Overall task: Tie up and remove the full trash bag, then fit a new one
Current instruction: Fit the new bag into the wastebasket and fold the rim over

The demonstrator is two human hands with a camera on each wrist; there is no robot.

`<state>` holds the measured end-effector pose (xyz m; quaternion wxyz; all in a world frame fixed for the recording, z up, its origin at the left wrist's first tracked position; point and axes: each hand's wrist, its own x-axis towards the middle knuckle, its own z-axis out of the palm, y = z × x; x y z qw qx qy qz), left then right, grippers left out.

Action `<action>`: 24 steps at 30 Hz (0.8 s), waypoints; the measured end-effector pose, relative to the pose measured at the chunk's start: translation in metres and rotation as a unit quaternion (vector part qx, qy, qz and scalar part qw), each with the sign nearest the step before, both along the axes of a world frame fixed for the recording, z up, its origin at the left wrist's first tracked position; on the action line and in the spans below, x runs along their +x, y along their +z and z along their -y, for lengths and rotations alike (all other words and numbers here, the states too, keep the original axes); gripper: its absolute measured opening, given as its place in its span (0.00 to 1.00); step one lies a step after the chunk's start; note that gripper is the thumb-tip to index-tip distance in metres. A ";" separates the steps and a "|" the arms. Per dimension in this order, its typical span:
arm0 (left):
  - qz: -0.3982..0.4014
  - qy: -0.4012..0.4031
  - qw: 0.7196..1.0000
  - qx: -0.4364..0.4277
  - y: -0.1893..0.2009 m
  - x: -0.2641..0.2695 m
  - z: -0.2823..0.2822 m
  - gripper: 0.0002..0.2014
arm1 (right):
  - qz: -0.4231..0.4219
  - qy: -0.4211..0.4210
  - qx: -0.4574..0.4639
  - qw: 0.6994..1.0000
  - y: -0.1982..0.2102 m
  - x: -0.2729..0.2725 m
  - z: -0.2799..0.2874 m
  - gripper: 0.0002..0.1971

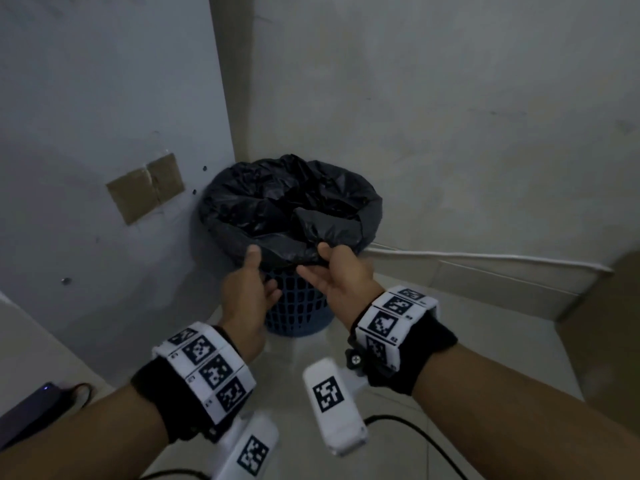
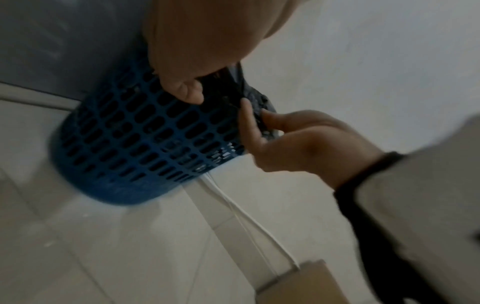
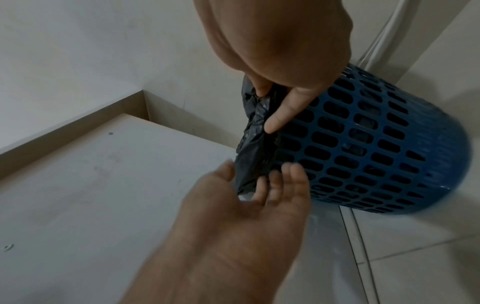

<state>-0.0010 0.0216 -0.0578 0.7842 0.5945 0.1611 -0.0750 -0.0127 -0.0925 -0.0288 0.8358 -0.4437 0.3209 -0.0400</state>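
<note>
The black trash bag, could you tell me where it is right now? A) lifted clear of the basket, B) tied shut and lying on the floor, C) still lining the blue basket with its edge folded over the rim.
C: the black trash bag drapes open over the blue basket rim, and the right hand pinches its near edge.

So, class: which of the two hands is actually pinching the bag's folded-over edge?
The right hand: its thumb and fingers pinch the black trash bag at the blue basket rim. The left hand is open, fingers only touching the plastic.
</note>
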 end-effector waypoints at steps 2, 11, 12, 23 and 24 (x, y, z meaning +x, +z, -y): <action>-0.019 -0.024 0.999 -0.035 0.008 -0.006 0.008 0.12 | -0.010 0.010 -0.007 1.000 -0.001 -0.001 -0.005 0.04; -0.116 -0.050 0.991 -0.049 0.023 0.024 0.003 0.13 | -0.026 0.044 -0.040 0.998 -0.004 -0.007 -0.011 0.13; -0.119 -0.055 0.990 -0.047 0.022 0.026 0.003 0.12 | -0.028 0.048 -0.042 0.998 -0.005 -0.007 -0.010 0.12; -0.081 -0.033 0.994 -0.069 0.022 0.045 -0.007 0.17 | -0.012 0.100 -0.049 0.994 -0.012 -0.021 -0.006 0.34; -0.082 -0.030 0.994 -0.072 0.021 0.046 -0.008 0.17 | -0.014 0.084 -0.037 0.996 -0.013 -0.023 -0.003 0.35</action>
